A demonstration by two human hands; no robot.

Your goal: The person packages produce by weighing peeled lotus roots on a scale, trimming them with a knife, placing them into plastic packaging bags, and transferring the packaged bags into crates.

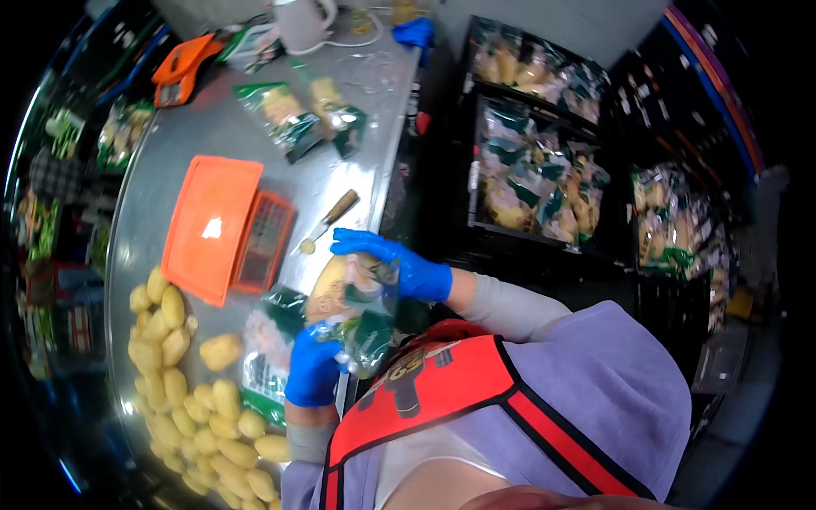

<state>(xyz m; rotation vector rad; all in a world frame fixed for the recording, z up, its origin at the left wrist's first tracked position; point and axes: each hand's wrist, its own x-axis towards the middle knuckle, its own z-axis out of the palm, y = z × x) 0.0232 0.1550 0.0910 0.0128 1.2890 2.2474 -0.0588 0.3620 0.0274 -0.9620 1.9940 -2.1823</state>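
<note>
A clear and green plastic bag with pale yellow potatoes [327,293] is between my blue-gloved hands, close to my chest. My left hand [313,365] grips its lower end, fingers closed on the plastic. On the bag's upper right side, my right hand [387,262] holds it, fingers stretched along it. Another green-printed bag [268,340] lies flat on the metal table [170,208], beside my left hand. Beyond my right hand are a wooden-handled knife [333,217] and a small pale piece [307,246] near its blade.
Loose potatoes [204,425] cover the table's near left. An orange basket [263,242] adjoins an orange lid [211,225]. Two filled bags [285,115] lie farther off, near an orange scale [180,70] and a kettle [299,25]. Black crates [535,183] of bags stand right.
</note>
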